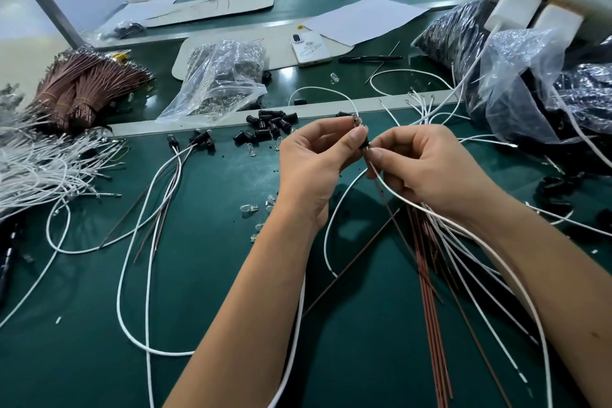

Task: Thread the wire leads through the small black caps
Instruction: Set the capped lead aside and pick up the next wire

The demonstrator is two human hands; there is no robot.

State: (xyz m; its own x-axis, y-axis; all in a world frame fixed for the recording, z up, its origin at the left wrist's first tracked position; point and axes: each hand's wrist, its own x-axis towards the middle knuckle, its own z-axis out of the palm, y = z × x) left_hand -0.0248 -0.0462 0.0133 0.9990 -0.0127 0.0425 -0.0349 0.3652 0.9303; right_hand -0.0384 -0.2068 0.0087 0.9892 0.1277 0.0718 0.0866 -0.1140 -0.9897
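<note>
Both forearms are reaching up from the bottom of the frame and meeting just above its centre. The left hand (316,156) is turning palm-inward, its thumb and forefinger pinching a small black cap (364,142); the remaining fingers are curling loosely behind. The right hand (420,166) is facing it, thumb and fingertips pressing together on the wire leads (381,180) just below the cap, so the two hands are almost touching. A thin white lead and a reddish-brown lead are trailing down from that pinch toward the lower right, joining a fan of straight brown and white wires (440,275). A glassy bit is showing at the top of the cap; whether it is a bulb I cannot tell. More caps (271,124), matte black and stubby, are lying heaped above the left hand on the smooth dark green mat (215,275). Crinkled clear plastic bags (218,79) are sitting in the upper middle, and tied brown wire bundles (82,83) at the upper left.
</note>
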